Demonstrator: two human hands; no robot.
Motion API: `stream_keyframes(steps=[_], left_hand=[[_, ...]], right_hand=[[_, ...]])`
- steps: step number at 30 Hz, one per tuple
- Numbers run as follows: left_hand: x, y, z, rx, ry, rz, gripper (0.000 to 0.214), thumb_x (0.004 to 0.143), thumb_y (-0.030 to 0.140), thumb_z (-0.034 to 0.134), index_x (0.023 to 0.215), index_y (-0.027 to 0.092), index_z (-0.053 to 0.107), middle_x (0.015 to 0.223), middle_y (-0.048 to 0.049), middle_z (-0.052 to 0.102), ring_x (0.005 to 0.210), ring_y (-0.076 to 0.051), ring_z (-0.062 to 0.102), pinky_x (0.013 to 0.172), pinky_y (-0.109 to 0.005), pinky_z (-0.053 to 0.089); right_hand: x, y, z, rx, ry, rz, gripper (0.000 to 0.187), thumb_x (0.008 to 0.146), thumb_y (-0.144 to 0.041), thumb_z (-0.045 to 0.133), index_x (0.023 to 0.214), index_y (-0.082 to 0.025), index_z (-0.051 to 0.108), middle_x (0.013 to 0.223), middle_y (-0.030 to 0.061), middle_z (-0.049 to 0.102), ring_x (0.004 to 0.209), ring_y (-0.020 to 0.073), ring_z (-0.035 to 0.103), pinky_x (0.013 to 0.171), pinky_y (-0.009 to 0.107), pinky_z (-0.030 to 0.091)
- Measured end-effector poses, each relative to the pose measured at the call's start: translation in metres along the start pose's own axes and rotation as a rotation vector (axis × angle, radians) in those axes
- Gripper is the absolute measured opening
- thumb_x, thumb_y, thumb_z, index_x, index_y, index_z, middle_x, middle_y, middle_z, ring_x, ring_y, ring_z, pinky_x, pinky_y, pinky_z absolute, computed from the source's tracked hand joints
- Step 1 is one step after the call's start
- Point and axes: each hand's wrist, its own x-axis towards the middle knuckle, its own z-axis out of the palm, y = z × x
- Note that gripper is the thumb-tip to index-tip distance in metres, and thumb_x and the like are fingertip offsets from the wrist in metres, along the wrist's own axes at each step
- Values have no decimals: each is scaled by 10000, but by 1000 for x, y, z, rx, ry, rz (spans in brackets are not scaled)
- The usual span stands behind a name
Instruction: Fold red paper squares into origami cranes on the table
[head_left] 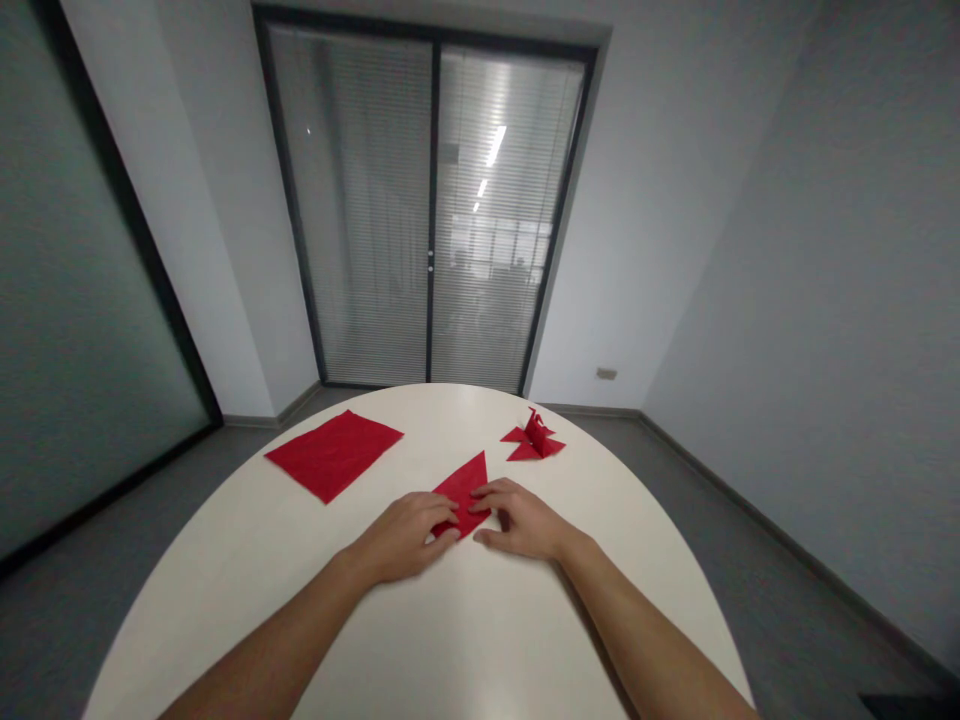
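A folded piece of red paper (463,487) lies flat on the white table, one pointed corner toward the far side. My left hand (412,532) covers its left part, with bent fingers on the paper and the thumb along the near edge. From the right, my right hand (521,518) rests its fingertips on the paper. Its thumb is apart from the fingers, beside the near edge. Farther right stands a folded red paper crane (535,438). To the left is a flat red sheet of paper (335,455).
The round white table (450,640) has its curved far edge just beyond the papers. Behind it are a dark-framed glass door (360,220) with blinds and grey walls. A small wall socket (606,374) sits low on the right.
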Motion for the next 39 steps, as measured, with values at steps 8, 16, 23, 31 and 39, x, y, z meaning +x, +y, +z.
stream_keyframes(steps=[8, 16, 23, 31, 39], left_hand=[[-1, -1, -5, -32, -30, -35, 293, 1007, 372, 510, 1210, 240, 675, 1204, -57, 732, 1086, -238, 665, 965, -382, 489], [-1, -9, 0, -9, 11, -182, 311, 998, 370, 493, 1219, 215, 646, 1139, -85, 747, 1013, -256, 697, 886, -361, 515], [3, -16, 7, -62, 144, -290, 258, 994, 307, 495, 1212, 244, 619, 1087, -57, 773, 970, -237, 730, 837, -329, 530], [8, -16, 12, -73, 198, -374, 293, 992, 272, 504, 1278, 256, 563, 971, -26, 763, 904, -213, 726, 804, -305, 517], [7, -15, 15, -72, 213, -396, 391, 987, 244, 488, 1378, 228, 492, 1029, -45, 727, 912, -211, 707, 816, -312, 517]], right_hand=[[3, -5, -2, -2, 32, 14, 201, 975, -363, 618, 1060, -249, 761, 1149, 74, 745, 1092, 241, 651, 960, 371, 493], [4, -6, -3, -13, 35, 58, 195, 999, -285, 545, 1019, -192, 716, 1042, 86, 745, 981, 223, 656, 879, 341, 503], [4, -11, -2, 2, 48, 55, 152, 967, -261, 569, 969, -194, 705, 997, 76, 738, 924, 215, 654, 833, 331, 510], [6, -8, 3, 29, 55, 22, 159, 973, -248, 564, 913, -194, 701, 1095, 84, 724, 1037, 219, 644, 928, 348, 504], [8, -10, 6, -4, 75, 49, 196, 999, -241, 525, 916, -181, 692, 1178, 110, 693, 1107, 241, 610, 986, 386, 481]])
